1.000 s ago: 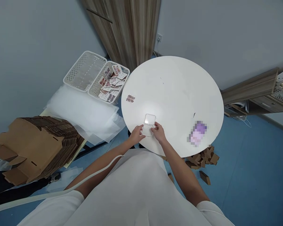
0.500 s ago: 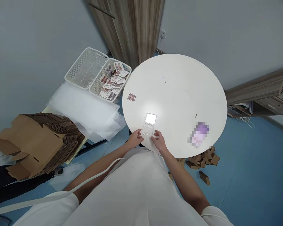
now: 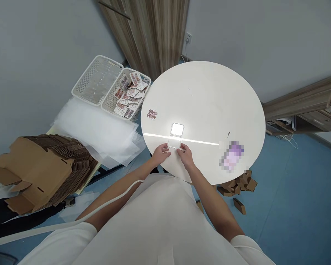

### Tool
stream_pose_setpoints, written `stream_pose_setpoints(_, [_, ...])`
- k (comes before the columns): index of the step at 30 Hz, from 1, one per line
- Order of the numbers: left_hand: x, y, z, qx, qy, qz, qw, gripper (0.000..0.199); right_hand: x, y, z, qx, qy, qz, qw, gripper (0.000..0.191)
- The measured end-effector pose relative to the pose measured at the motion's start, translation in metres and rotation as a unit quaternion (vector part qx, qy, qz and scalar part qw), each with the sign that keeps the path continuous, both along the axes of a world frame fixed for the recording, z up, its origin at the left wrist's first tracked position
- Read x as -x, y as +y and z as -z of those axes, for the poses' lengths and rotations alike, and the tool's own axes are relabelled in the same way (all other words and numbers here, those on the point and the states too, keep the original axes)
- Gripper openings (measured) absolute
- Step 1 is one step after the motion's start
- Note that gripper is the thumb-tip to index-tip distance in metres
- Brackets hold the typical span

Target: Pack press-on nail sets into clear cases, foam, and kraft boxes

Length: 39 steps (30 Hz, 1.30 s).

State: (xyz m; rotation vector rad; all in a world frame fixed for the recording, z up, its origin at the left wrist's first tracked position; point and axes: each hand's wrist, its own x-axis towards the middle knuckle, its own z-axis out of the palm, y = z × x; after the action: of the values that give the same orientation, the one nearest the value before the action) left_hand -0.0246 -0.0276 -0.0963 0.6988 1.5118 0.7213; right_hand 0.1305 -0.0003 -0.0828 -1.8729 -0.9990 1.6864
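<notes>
A small clear plastic case (image 3: 174,142) lies unfolded on the round white table (image 3: 212,99), its two halves hinged together. The far half reflects bright white. At the near left corner, my left hand (image 3: 161,154) grips the case between thumb and fingers. My right hand (image 3: 185,156) pinches the near right corner in the same way. Farther left on the table lies a small set of reddish-brown nail-shaped pieces (image 3: 152,114) in two rows.
Left of the table stand a white basket of printed cards (image 3: 131,95) and another basket of clear plastic pieces (image 3: 96,79). White plastic sheets (image 3: 93,125) and flattened cardboard boxes (image 3: 44,165) lie nearer. A blurred purple object (image 3: 232,157) is on the table's right; small boxes (image 3: 238,184) lie below.
Both hands have slid the unfolded case a little farther from me across the table. A bright strip of light now crosses the tabletop.
</notes>
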Motion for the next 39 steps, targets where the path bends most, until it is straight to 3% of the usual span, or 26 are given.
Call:
stream_pose_setpoints(5, [0.001, 0.004, 0.008, -0.021, -0.026, -0.006, 0.999, 0.062, 0.005, 0.005, 0.001, -0.023, 0.008, 0.018, 1.000, 0.057])
stream_pose_setpoints(11, [0.003, 0.007, 0.004, -0.029, -0.027, 0.009, 0.999, 0.063, 0.009, 0.005, 0.000, -0.036, 0.006, 0.009, 0.999, 0.057])
stream_pose_setpoints(25, [0.019, 0.002, 0.000, -0.050, -0.024, 0.099, 0.994, 0.058, 0.014, -0.006, 0.002, -0.073, -0.053, -0.014, 0.996, 0.054])
stream_pose_setpoints(27, [0.027, 0.002, -0.001, -0.042, -0.001, 0.113, 0.993, 0.052, 0.016, -0.009, 0.000, -0.093, -0.092, -0.009, 0.991, 0.054])
stream_pose_setpoints(30, [0.050, 0.009, -0.002, -0.052, 0.071, 0.127, 0.988, 0.043, 0.023, -0.009, -0.007, -0.185, -0.169, -0.010, 0.968, 0.052])
stream_pose_setpoints(34, [0.095, 0.036, -0.008, -0.120, 0.202, 0.143, 0.961, 0.034, 0.044, 0.009, -0.016, -0.299, -0.190, -0.077, 0.932, 0.045])
stream_pose_setpoints(36, [0.116, 0.058, -0.012, -0.150, 0.272, 0.158, 0.937, 0.034, 0.060, 0.026, -0.018, -0.315, -0.169, -0.137, 0.924, 0.043])
stream_pose_setpoints(39, [0.137, 0.092, -0.016, -0.153, 0.340, 0.199, 0.906, 0.042, 0.087, 0.055, -0.013, -0.281, -0.150, -0.212, 0.924, 0.047])
